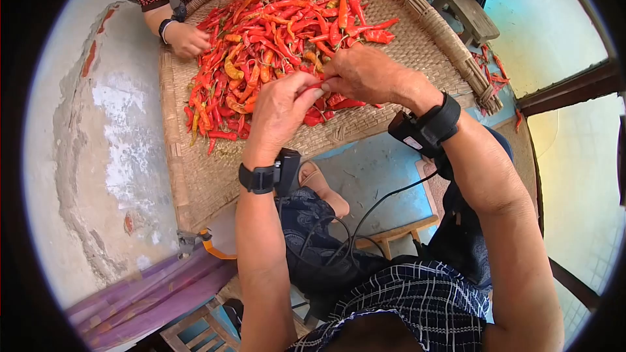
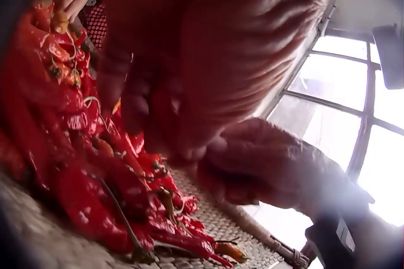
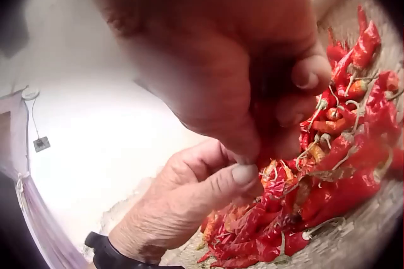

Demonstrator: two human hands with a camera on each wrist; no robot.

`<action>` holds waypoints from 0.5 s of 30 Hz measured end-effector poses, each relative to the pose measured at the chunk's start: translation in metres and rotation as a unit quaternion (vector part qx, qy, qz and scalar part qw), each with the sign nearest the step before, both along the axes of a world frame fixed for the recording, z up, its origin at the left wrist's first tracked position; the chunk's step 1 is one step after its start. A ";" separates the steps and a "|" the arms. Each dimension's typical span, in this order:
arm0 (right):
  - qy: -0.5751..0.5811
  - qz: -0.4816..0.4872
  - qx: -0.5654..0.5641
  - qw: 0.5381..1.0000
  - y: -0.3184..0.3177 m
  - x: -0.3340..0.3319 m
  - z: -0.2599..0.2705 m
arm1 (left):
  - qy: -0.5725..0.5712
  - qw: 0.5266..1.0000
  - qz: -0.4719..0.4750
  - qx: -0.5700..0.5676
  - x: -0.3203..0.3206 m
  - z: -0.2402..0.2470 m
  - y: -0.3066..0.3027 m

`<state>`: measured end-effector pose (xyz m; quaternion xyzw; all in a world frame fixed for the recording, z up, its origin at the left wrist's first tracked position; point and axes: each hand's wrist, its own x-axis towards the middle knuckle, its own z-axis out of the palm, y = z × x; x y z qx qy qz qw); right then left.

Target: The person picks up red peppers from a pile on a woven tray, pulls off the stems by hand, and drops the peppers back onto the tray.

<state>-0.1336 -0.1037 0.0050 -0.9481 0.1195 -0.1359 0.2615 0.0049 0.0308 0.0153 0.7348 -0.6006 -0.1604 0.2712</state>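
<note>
Over the near edge of a pile of red chili peppers, both hands meet fingertip to fingertip. My left hand pinches a red chili pepper between thumb and forefinger. From the other side my right hand curls its fingers, and in the right wrist view dark red chili flesh shows inside its grip. Much of what lies between the hands is hidden by the fingers. Wrinkled peppers with dry stems lie right beside the hands in the left wrist view.
The pile lies on a large woven tray with a raised rim. Across it, another person's hands work at the peppers. A wooden stool stands beyond the tray, a worn wall at left. Loose peppers lie outside the rim.
</note>
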 end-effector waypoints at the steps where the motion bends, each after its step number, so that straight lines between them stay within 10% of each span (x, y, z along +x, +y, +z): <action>1: 0.038 0.008 0.021 0.999 -0.002 -0.002 0.001 | -0.001 1.000 0.000 0.001 0.003 0.004 0.004; 10: -0.172 -0.207 0.048 0.962 -0.031 0.000 0.002 | 0.058 0.979 0.191 -0.032 0.046 -0.027 0.019; 12: -0.312 -0.298 -0.226 0.874 -0.031 0.007 0.002 | -0.164 0.976 0.145 0.014 0.031 -0.025 0.013; 15: -0.212 -0.232 -0.152 0.937 -0.018 0.005 0.005 | -0.150 0.975 0.161 0.043 0.028 -0.021 0.006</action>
